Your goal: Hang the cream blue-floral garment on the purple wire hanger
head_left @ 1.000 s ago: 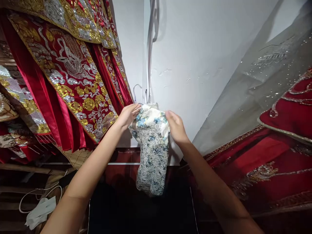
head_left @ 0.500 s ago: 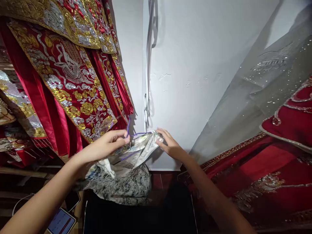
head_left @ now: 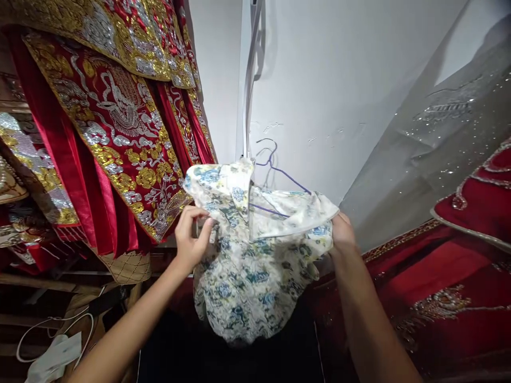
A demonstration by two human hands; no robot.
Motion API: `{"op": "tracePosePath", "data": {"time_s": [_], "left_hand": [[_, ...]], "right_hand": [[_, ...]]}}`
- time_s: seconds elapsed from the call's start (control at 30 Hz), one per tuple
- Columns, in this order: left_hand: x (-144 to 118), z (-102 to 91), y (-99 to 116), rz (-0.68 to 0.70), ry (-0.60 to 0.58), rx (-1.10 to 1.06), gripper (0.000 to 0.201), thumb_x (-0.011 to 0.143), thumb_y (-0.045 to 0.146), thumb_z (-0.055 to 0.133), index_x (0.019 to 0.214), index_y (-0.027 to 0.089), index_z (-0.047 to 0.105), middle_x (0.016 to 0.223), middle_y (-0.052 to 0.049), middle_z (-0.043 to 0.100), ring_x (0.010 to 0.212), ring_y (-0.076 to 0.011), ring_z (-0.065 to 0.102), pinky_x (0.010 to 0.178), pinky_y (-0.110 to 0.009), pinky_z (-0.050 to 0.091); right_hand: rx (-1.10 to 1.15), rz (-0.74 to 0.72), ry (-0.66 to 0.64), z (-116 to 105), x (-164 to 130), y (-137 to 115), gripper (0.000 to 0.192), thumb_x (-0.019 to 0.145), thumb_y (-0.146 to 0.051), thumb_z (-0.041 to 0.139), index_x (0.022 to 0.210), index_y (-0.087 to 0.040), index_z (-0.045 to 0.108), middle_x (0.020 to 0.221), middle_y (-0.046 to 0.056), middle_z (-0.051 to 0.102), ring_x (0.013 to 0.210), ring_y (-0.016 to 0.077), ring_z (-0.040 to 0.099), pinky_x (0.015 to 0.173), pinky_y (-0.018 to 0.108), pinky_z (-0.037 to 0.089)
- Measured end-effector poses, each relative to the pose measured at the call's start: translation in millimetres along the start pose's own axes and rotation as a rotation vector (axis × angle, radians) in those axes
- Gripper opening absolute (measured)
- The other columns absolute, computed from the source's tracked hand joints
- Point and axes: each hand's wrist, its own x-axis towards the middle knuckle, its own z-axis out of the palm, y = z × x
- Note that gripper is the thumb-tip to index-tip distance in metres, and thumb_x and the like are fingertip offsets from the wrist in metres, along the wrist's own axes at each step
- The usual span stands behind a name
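Observation:
A white floral garment [head_left: 247,276] with blue and green flowers, a blouse or a dress, is held up before me with its wide neckline facing me. A thin purple hanger [head_left: 293,181] runs inside its shoulders, and the hook sticks up in front of the wall. My right hand [head_left: 344,231] is closed on the garment's right shoulder, fingers partly hidden behind the cloth. At its left side, my left hand [head_left: 192,236] has thumb and fingertips close together at the cloth's edge, seemingly pinching it.
Red embroidered gowns [head_left: 131,133] with gold and silver sequins hang at the left. A sheer veil [head_left: 439,133] and red beaded clothes [head_left: 451,266] are at the right. A white wall [head_left: 315,96] stands ahead. A white cable [head_left: 30,340] lies at the lower left.
The garment was bunched low between my hands; now it is spread out and raised on the hanger. My right hand has moved right to its shoulder. The hanger hook now shows upright.

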Motion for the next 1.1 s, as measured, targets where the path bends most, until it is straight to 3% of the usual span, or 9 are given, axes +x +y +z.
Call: {"op": "tracePosePath", "data": {"time_s": [0.17, 0.37, 0.43, 0.57, 0.67, 0.73, 0.8, 0.93, 1.1], "left_hand": [[-73.4, 53.5, -17.0, -0.542, 0.021, -0.217, 0.051, 0.079, 0.035, 0.075, 0.119, 0.024, 0.046, 0.104, -0.006, 0.055, 0.088, -0.0164, 0.057, 0.078, -0.028, 0.046], [-105.2, 79.4, -20.8, -0.768, 0.027, -0.395, 0.028, 0.086, 0.046, 0.064, 0.087, 0.020, 0.053, 0.075, 0.001, 0.048, 0.069, -0.0135, 0.048, 0.066, -0.023, 0.040], [-104.9, 78.7, -20.9, -0.828, 0.053, -0.436, 0.030, 0.087, 0.047, 0.062, 0.079, 0.020, 0.051, 0.069, 0.003, 0.043, 0.061, -0.0119, 0.042, 0.060, -0.022, 0.036], [-115.4, 73.3, -18.8, -0.895, 0.036, -0.473, 0.030, 0.086, 0.048, 0.062, 0.083, 0.019, 0.055, 0.067, 0.004, 0.044, 0.059, -0.0108, 0.038, 0.056, -0.021, 0.032], [-128.7, 65.7, -14.3, -0.933, 0.018, -0.500, 0.031, 0.086, 0.049, 0.063, 0.087, 0.018, 0.057, 0.069, 0.003, 0.047, 0.059, -0.0104, 0.039, 0.056, -0.021, 0.033], [-133.6, 57.8, -10.5, -0.946, 0.000, -0.507, 0.031, 0.086, 0.049, 0.064, 0.086, 0.019, 0.058, 0.069, 0.003, 0.048, 0.059, -0.0105, 0.040, 0.056, -0.021, 0.034], [-134.8, 48.6, -7.0, -0.953, -0.034, -0.505, 0.029, 0.086, 0.048, 0.064, 0.084, 0.020, 0.057, 0.067, 0.004, 0.045, 0.058, -0.0104, 0.040, 0.056, -0.021, 0.035], [-138.8, 38.4, -5.2, -0.939, -0.064, -0.558, 0.022, 0.090, 0.043, 0.060, 0.090, 0.021, 0.058, 0.075, 0.001, 0.052, 0.066, -0.0129, 0.050, 0.064, -0.023, 0.042], [-164.7, 54.2, -12.8, -0.943, -0.164, -0.622, 0.022, 0.080, 0.030, 0.064, 0.101, 0.022, 0.060, 0.089, -0.004, 0.060, 0.078, -0.0183, 0.059, 0.071, -0.029, 0.048]], "right_hand": [[-0.032, 0.147, -0.141, 23.3, -15.8, 5.1, 0.033, 0.072, -0.047, 0.078, 0.088, -0.018, 0.072, 0.073, 0.006, 0.074, 0.073, 0.0261, 0.073, 0.060, 0.031, 0.057], [-0.260, 0.280, -0.235, -8.4, -33.5, 15.8, 0.042, 0.077, -0.054, 0.071, 0.100, -0.019, 0.072, 0.095, 0.011, 0.075, 0.089, 0.0290, 0.071, 0.065, 0.033, 0.056], [-0.415, 0.141, -0.097, -12.8, -42.2, 28.0, 0.047, 0.077, -0.053, 0.070, 0.111, -0.020, 0.069, 0.113, 0.011, 0.071, 0.106, 0.0300, 0.065, 0.078, 0.035, 0.055], [-0.570, -0.183, 0.480, 11.3, -92.4, 85.5, 0.066, 0.078, -0.048, 0.068, 0.135, -0.021, 0.050, 0.138, 0.012, 0.053, 0.121, 0.0277, 0.054, 0.096, 0.039, 0.047], [-0.429, 0.095, 0.168, 44.3, -146.0, 138.5, 0.046, 0.081, -0.056, 0.062, 0.109, -0.018, 0.060, 0.102, 0.009, 0.066, 0.088, 0.0222, 0.064, 0.075, 0.033, 0.051], [-0.356, 0.359, -0.186, 62.4, -172.8, 161.0, 0.048, 0.083, -0.065, 0.055, 0.082, -0.018, 0.060, 0.071, 0.004, 0.062, 0.061, 0.0179, 0.058, 0.056, 0.029, 0.045], [-0.297, 0.470, -0.364, 73.3, -186.3, 169.7, 0.054, 0.083, -0.071, 0.053, 0.069, -0.019, 0.057, 0.056, 0.001, 0.055, 0.049, 0.0142, 0.048, 0.048, 0.027, 0.036], [-0.255, 0.482, -0.332, 74.4, -187.8, 164.9, 0.053, 0.079, -0.071, 0.058, 0.065, -0.020, 0.055, 0.054, -0.002, 0.051, 0.045, 0.0108, 0.041, 0.046, 0.025, 0.030], [-0.308, 0.509, -0.430, 55.8, -186.6, 158.4, 0.045, 0.083, -0.060, 0.057, 0.065, -0.019, 0.058, 0.052, 0.000, 0.054, 0.043, 0.0107, 0.039, 0.045, 0.025, 0.027]]}}
